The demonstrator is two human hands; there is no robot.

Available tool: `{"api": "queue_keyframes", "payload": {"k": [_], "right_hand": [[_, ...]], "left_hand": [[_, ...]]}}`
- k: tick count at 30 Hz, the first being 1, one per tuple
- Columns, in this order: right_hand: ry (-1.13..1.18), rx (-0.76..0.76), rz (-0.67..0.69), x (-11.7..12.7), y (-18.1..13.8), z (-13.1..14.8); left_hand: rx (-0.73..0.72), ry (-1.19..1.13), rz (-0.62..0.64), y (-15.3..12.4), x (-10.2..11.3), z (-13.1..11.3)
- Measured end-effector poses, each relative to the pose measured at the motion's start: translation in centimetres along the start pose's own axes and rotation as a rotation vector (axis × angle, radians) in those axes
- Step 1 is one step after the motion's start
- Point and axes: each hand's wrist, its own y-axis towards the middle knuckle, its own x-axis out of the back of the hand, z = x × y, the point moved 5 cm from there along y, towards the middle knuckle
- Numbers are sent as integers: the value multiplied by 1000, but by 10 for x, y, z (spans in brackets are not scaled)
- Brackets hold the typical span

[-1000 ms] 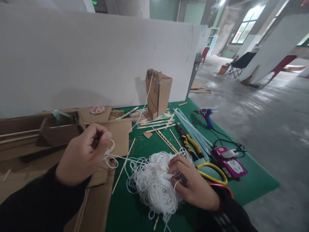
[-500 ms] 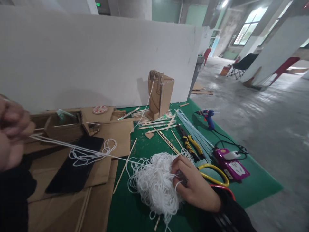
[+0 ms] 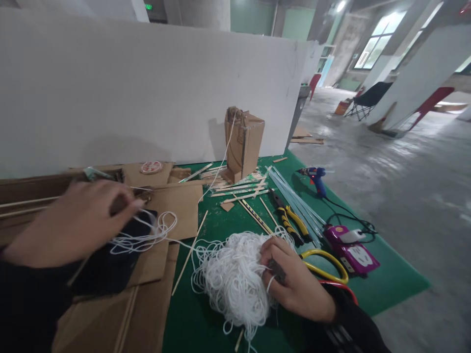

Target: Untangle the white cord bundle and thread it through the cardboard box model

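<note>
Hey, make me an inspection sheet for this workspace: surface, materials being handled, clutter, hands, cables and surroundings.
Surface: green tabletop, its left side covered with cardboard sheets.
Materials: tangled white cord pile; looser cord loops lie left of it.
Clutter: wooden sticks, pliers, translucent rods, upright cardboard tower.
Hands: left hand at the loops, grip unclear; right hand against the pile, fingers curled.
Cables: black cable from the blue glue gun, looping near the purple power strip; white plug on the strip.
Surroundings: white panel behind the table; chairs on the floor beyond, right.
</note>
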Motion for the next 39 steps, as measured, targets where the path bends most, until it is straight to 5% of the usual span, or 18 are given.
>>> {"api": "queue_keyframes", "payload": {"k": [2, 8, 13, 21, 27, 31, 39], "right_hand": [[12, 12, 3, 0, -1, 0], [16, 70, -5, 0, -2, 1], [4, 90, 1, -1, -4, 2], [9, 91, 0, 0, -3, 3], [14, 92, -5, 0, -3, 3], [11, 89, 0, 0, -3, 3], [-22, 72, 16, 1, -3, 5]], "left_hand": [[-69, 119, 100, -4, -21, -31], [-394, -224, 219, -37, -91, -117], [-336, -335, 293, -46, -123, -140], [-125, -506, 324, -31, -114, -118], [203, -1339, 356, -25, -109, -97], [295, -1719, 333, -23, -98, -101], [237, -1635, 173, -28, -74, -106]]}}
